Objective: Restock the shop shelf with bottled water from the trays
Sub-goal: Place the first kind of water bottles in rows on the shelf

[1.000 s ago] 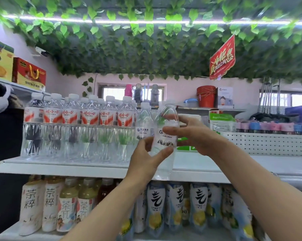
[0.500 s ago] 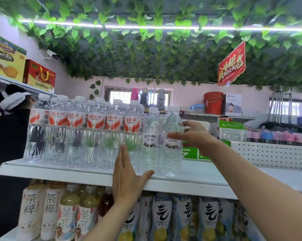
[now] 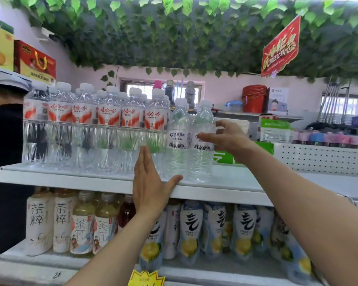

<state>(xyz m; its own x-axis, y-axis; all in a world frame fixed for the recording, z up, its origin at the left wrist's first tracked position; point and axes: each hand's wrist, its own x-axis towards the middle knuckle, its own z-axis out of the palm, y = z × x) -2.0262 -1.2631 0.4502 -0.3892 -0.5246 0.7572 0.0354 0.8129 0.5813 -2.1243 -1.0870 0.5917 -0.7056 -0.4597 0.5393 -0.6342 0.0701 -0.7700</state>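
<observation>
Two clear water bottles with white mountain labels stand upright side by side on the white upper shelf (image 3: 235,182): the left one (image 3: 177,141) and the right one (image 3: 202,159). My right hand (image 3: 225,139) curls around the right bottle at label height, thumb across the front. My left hand (image 3: 148,182) is flat with straight fingers against the shelf's front edge, fingertips up before the red-labelled water bottles (image 3: 110,129), thumb on the shelf lip below the left bottle.
A long row of red-labelled bottles fills the shelf's left part. Tea and lemon drink bottles (image 3: 190,232) crowd the lower shelf. A person in dark clothes (image 3: 3,141) stands at the far left. Bare shelf runs right of the two bottles, backed by a white perforated panel (image 3: 318,157).
The bottle that both hands held tilted in the air now stands on the shelf beside the other. My left hand let go and dropped flat to the shelf edge.
</observation>
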